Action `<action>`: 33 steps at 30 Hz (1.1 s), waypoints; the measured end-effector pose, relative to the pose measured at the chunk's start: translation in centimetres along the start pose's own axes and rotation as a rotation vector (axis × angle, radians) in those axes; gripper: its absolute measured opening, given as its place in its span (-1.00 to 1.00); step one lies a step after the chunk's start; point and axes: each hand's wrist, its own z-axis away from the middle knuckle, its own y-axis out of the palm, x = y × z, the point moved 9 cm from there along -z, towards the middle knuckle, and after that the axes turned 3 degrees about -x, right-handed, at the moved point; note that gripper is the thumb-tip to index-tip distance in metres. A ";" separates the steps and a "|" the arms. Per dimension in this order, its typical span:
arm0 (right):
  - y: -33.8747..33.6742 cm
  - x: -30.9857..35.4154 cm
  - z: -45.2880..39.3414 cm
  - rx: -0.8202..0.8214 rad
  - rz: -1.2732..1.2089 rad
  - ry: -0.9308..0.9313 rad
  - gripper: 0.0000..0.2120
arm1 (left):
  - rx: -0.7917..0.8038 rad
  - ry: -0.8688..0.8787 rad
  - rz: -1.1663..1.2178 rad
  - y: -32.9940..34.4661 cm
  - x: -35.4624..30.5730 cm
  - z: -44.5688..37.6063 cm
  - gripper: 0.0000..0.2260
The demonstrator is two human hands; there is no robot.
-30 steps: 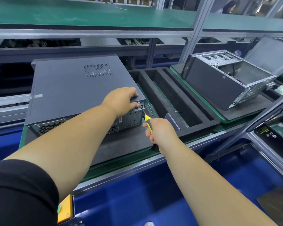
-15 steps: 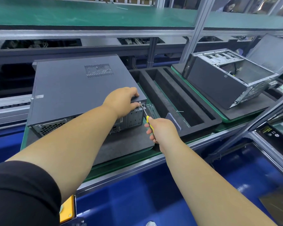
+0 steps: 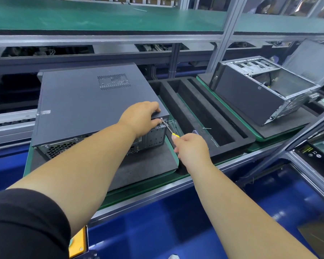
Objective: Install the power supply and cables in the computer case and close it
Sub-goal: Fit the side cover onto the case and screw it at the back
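Both hands engaged: left hand (image 3: 141, 118) grips closed, dark-grey computer case (image 3: 86, 101) corner; right hand (image 3: 192, 148) clasps yellow-handled screwdriver (image 3: 169, 128), tip at rear edge.

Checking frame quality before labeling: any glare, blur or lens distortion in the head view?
Head view: wide-angle bowing bends the shelf rails; soft glare on the blue floor; screwdriver tip and closed case sharp; far background soft and bright.
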 end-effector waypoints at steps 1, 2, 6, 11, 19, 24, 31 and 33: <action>0.4 -0.2 0.1 0.028 -0.040 0.052 -0.58 | -0.003 0.003 0.001 0.0 -0.1 0.0 -0.71; 1.0 -0.4 0.2 0.070 -0.107 0.127 -0.57 | -0.005 0.004 0.002 0.0 -0.1 0.0 -0.71; 3.2 -1.5 1.8 0.300 -0.413 0.458 -0.51 | -0.009 0.013 0.006 0.0 -0.1 0.1 -0.72; 2.1 -1.0 1.3 0.249 -0.393 0.298 -0.71 | -0.005 0.016 0.011 0.1 -0.1 0.0 -0.72; 2.1 0.0 0.1 0.232 -0.139 0.292 -0.51 | -0.013 0.021 0.020 0.0 -0.1 0.0 -0.74; 2.0 0.2 0.8 0.240 -0.243 0.323 -0.59 | -0.008 0.026 0.019 0.0 -0.1 0.0 -0.73; 1.3 -0.3 0.0 0.172 -0.183 0.275 -0.61 | -0.011 0.035 0.017 0.1 -0.1 0.0 -0.73; 1.3 -0.2 -0.2 0.191 -0.128 0.296 -0.54 | -0.016 0.037 0.015 0.1 -0.1 -0.1 -0.74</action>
